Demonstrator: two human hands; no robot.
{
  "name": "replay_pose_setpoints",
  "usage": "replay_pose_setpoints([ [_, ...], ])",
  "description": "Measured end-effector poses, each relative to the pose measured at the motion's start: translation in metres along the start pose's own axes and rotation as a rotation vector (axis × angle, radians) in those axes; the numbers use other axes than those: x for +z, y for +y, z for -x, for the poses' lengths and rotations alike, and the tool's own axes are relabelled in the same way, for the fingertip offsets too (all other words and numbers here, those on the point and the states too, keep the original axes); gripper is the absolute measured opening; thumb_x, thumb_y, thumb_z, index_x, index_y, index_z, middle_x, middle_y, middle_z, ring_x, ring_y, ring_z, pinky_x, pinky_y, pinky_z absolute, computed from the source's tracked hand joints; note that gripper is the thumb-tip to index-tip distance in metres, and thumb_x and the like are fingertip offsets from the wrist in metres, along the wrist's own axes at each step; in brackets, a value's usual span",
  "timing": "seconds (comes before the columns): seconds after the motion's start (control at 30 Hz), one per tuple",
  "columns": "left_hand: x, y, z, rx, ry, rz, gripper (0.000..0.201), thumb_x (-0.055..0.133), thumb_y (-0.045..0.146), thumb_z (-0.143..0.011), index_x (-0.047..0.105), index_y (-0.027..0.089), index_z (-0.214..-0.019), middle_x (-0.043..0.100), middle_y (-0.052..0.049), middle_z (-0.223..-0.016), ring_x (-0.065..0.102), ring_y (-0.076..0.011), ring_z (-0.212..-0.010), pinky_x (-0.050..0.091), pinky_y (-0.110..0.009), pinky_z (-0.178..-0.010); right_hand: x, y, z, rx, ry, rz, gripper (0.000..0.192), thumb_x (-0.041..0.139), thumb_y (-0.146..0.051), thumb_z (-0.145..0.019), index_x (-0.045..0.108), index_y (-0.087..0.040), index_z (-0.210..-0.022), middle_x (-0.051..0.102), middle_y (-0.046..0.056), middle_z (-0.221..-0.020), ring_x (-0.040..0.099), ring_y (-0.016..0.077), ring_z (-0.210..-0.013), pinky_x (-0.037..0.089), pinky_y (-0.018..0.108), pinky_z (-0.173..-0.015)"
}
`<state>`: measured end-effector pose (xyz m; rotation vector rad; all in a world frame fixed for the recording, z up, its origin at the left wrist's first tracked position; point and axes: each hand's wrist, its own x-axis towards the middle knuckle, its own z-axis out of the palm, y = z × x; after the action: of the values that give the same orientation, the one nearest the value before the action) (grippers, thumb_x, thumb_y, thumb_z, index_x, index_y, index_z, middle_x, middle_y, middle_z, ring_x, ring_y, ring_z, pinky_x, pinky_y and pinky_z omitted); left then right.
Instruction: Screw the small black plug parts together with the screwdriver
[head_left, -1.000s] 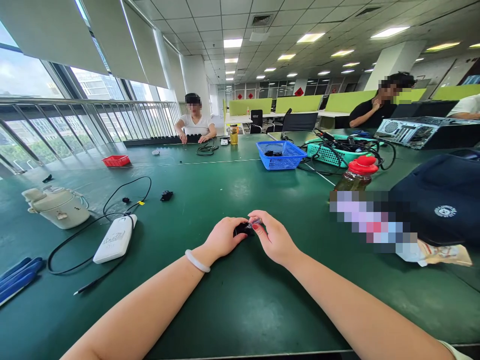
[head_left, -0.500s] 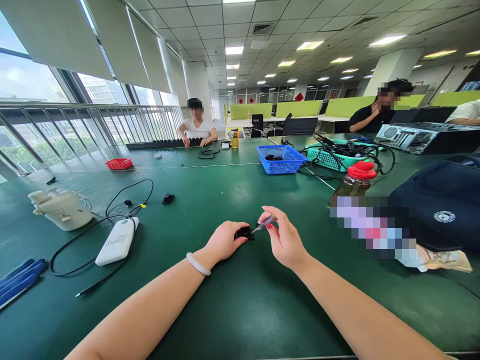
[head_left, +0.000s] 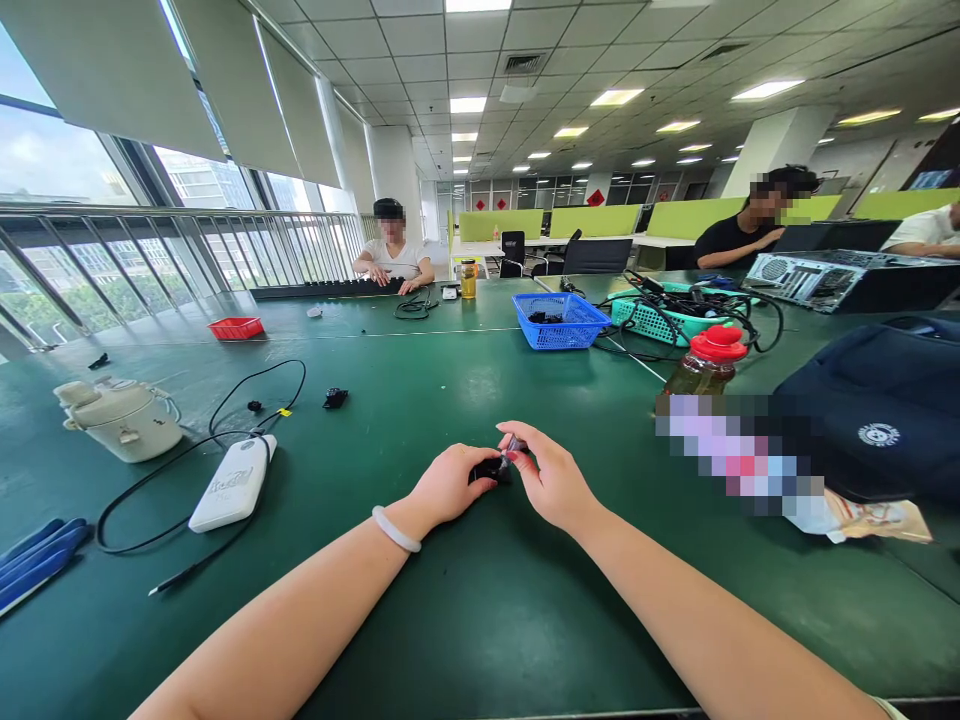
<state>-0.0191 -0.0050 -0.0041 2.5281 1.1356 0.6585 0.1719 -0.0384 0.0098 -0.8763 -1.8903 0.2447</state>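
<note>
My left hand (head_left: 447, 484), with a pale bangle on its wrist, grips a small black part (head_left: 489, 468) against the green table (head_left: 480, 620). The part's exact kind cannot be made out. Close on its right, my right hand (head_left: 555, 478) pinches a small screwdriver (head_left: 516, 445) with a clear handle between thumb and fingers. The screwdriver now stands nearly upright over the part's right end, its tip hidden by the fingers. Beyond my left hand lies another small black piece (head_left: 335, 398).
Left: a white power bank (head_left: 232, 485) with a black cable, a cream jug (head_left: 124, 420), blue gloves (head_left: 37, 560), a red tray (head_left: 236, 328). Ahead: a blue basket (head_left: 562, 335), a green basket of cables (head_left: 637, 318). Right: a red-capped bottle (head_left: 716, 345), a dark bag (head_left: 840, 400). People sit beyond.
My right hand has moved left, closer to my left hand, and the screwdriver has swung from slanted to nearly upright. My left hand stays on the black part.
</note>
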Motion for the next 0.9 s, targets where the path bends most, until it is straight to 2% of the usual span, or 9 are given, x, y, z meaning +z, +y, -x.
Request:
replay_pose_setpoints([
  [0.17, 0.001, -0.001, 0.001, -0.014, 0.032, -0.008, 0.037, 0.066, 0.023, -0.084, 0.064, 0.026, -0.122, 0.071, -0.004, -0.103, 0.063, -0.0217, -0.095, 0.050, -0.036, -0.089, -0.002, 0.002, -0.001, 0.079, -0.003, 0.005, 0.036, 0.044, -0.015, -0.093, 0.054, -0.027, -0.125, 0.067, 0.002, -0.095, 0.065, 0.0161, -0.085, 0.056, 0.033, -0.085],
  [0.27, 0.000, 0.000, 0.000, 0.000, 0.040, 0.020, 0.037, 0.064, 0.021, -0.085, 0.063, 0.026, -0.122, 0.071, -0.003, -0.108, 0.063, -0.0213, -0.099, 0.049, -0.037, -0.093, -0.005, 0.003, -0.001, 0.071, 0.008, 0.027, 0.036, 0.046, -0.015, -0.092, 0.055, -0.028, -0.125, 0.069, 0.002, -0.096, 0.066, 0.0169, -0.086, 0.056, 0.035, -0.085],
  [0.4, -0.001, 0.001, -0.001, 0.022, 0.037, 0.042, 0.037, 0.063, 0.018, -0.085, 0.062, 0.024, -0.122, 0.068, -0.004, -0.119, 0.061, -0.0214, -0.108, 0.046, -0.038, -0.100, -0.011, 0.003, 0.000, 0.045, 0.077, 0.038, 0.033, 0.051, -0.017, -0.091, 0.056, -0.028, -0.121, 0.071, 0.003, -0.099, 0.068, 0.0194, -0.089, 0.055, 0.039, -0.088],
  [0.5, -0.001, 0.002, -0.001, 0.020, 0.025, 0.028, 0.036, 0.063, 0.021, -0.087, 0.062, 0.024, -0.123, 0.069, -0.005, -0.119, 0.061, -0.0218, -0.108, 0.047, -0.038, -0.099, -0.012, 0.003, 0.000, 0.073, 0.128, 0.017, 0.029, 0.052, -0.018, -0.091, 0.057, -0.027, -0.118, 0.072, 0.004, -0.099, 0.068, 0.0208, -0.091, 0.055, 0.041, -0.089],
  [0.63, 0.000, 0.000, -0.001, 0.027, -0.017, 0.003, 0.034, 0.063, 0.024, -0.087, 0.063, 0.024, -0.121, 0.070, -0.005, -0.114, 0.062, -0.0225, -0.105, 0.048, -0.039, -0.098, -0.012, 0.002, 0.000, 0.102, 0.115, -0.025, 0.028, 0.048, -0.017, -0.092, 0.054, -0.027, -0.118, 0.072, 0.003, -0.097, 0.069, 0.0195, -0.089, 0.056, 0.039, -0.086],
  [0.73, 0.001, -0.002, -0.002, 0.022, -0.001, -0.001, 0.034, 0.063, 0.026, -0.088, 0.063, 0.024, -0.122, 0.070, -0.005, -0.115, 0.062, -0.0224, -0.105, 0.048, -0.039, -0.098, -0.012, -0.001, 0.000, 0.084, 0.127, -0.057, 0.027, 0.043, -0.016, -0.094, 0.052, -0.027, -0.118, 0.071, 0.003, -0.099, 0.069, 0.0175, -0.088, 0.057, 0.037, -0.085],
  [0.9, 0.001, -0.002, -0.002, 0.063, 0.075, 0.031, 0.032, 0.060, 0.028, -0.089, 0.062, 0.024, -0.121, 0.067, -0.006, -0.120, 0.061, -0.0218, -0.109, 0.048, -0.039, -0.100, -0.019, -0.001, 0.001, 0.059, 0.315, -0.095, 0.023, 0.044, -0.021, -0.096, 0.049, -0.025, -0.119, 0.069, 0.006, -0.101, 0.069, 0.0185, -0.093, 0.057, 0.039, -0.088],
])
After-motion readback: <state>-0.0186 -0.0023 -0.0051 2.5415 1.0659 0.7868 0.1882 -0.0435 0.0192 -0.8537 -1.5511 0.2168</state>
